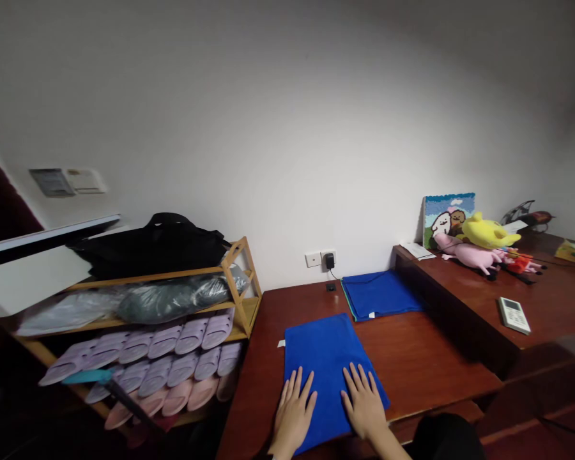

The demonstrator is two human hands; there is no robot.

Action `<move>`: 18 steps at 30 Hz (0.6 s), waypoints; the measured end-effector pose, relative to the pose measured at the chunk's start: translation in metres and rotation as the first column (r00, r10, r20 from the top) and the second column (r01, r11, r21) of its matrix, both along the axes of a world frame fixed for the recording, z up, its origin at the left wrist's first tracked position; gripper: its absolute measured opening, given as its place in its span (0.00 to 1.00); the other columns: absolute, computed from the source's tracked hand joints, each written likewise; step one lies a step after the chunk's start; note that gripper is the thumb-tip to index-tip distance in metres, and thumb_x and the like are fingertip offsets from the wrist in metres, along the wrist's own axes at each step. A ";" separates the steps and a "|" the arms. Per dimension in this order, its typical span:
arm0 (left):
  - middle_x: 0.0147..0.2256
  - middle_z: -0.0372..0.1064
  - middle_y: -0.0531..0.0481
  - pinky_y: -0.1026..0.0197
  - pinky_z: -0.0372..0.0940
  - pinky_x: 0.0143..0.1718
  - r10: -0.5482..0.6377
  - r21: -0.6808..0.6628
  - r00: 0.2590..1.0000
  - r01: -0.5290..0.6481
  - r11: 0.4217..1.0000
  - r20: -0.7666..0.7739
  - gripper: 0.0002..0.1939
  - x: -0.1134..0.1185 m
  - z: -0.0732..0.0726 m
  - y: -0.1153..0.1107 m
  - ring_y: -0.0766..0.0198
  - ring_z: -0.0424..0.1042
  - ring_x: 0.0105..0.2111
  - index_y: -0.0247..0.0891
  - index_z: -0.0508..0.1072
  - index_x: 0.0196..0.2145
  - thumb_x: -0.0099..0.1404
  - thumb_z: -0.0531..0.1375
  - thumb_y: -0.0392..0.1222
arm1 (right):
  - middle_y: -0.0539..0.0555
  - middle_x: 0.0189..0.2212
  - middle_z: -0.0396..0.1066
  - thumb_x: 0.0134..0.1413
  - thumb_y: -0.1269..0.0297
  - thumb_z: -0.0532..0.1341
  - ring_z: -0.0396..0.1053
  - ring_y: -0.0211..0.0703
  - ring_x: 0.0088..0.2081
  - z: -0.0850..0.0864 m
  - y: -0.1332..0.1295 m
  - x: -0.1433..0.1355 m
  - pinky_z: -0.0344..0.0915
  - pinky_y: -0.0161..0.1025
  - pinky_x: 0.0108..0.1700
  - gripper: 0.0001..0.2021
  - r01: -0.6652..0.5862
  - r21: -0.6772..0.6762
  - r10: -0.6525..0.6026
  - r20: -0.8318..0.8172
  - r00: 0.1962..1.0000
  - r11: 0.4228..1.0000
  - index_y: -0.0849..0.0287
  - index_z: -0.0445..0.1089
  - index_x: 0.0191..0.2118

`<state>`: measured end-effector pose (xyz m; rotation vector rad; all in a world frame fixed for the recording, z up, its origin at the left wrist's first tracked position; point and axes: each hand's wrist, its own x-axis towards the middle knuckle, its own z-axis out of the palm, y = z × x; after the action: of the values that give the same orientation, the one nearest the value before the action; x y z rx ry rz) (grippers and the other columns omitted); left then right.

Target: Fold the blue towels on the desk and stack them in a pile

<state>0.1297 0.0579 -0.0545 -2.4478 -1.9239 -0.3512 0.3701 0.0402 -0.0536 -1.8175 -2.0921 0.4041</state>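
A blue cloth (321,345), folded into a rectangle with a small white tag at its left edge, lies flat on the reddish-brown desk (441,374). My left hand (295,409) rests palm down on the cloth's lower left edge, fingers stretched out. On its lower right part lies my right hand (363,397), also flat with fingers spread. Neither hand grips anything. Farther back on the desk, against the wall, is a second folded blue cloth (381,294) with a greenish edge and a white tag.
Left of the desk stands a wooden rack (243,294) with several slippers (186,335) and a black bag (158,246). A charger (329,260) is plugged into the wall. The raised right surface holds plush toys (489,231), a picture (448,214) and a remote control (513,315).
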 end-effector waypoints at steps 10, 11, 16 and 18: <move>0.54 0.79 0.39 0.41 0.71 0.56 0.094 -0.007 0.995 -0.094 0.996 -0.021 0.24 0.040 -0.007 -0.062 0.44 0.77 0.53 0.47 0.77 0.58 0.71 0.51 0.50 | 0.52 0.74 0.46 0.67 0.56 0.50 0.40 0.54 0.75 0.054 0.070 0.037 0.34 0.60 0.75 0.29 -0.293 -0.019 0.294 0.076 0.953 0.956 0.49 0.59 0.71; 0.53 0.80 0.42 0.44 0.71 0.57 0.057 0.029 0.998 -0.057 0.998 0.009 0.23 0.038 0.001 -0.056 0.48 0.78 0.53 0.47 0.78 0.56 0.72 0.50 0.48 | 0.53 0.74 0.46 0.67 0.58 0.50 0.39 0.55 0.75 0.050 0.062 0.030 0.34 0.59 0.75 0.29 -0.200 0.001 0.199 0.082 0.976 0.980 0.52 0.60 0.71; 0.65 0.67 0.45 0.44 0.61 0.67 -0.111 0.100 0.993 0.107 0.989 0.035 0.24 0.008 0.039 0.009 0.51 0.65 0.66 0.46 0.72 0.63 0.74 0.50 0.50 | 0.52 0.74 0.42 0.69 0.49 0.46 0.36 0.61 0.75 0.011 0.004 -0.006 0.40 0.63 0.74 0.31 0.125 -0.008 -0.125 0.031 0.992 0.992 0.53 0.55 0.73; 0.70 0.59 0.46 0.39 0.56 0.70 -0.067 0.037 0.998 0.067 0.997 0.005 0.27 -0.004 0.040 0.028 0.48 0.58 0.70 0.48 0.66 0.67 0.74 0.51 0.54 | 0.49 0.75 0.40 0.69 0.45 0.46 0.35 0.62 0.75 0.001 -0.008 -0.007 0.39 0.65 0.74 0.32 0.127 -0.030 -0.127 0.020 0.992 0.991 0.49 0.52 0.74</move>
<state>0.1257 0.0860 -0.0145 -2.4957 -1.8238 -0.3921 0.3635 0.0325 -0.0523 -1.9666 -1.9786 0.3908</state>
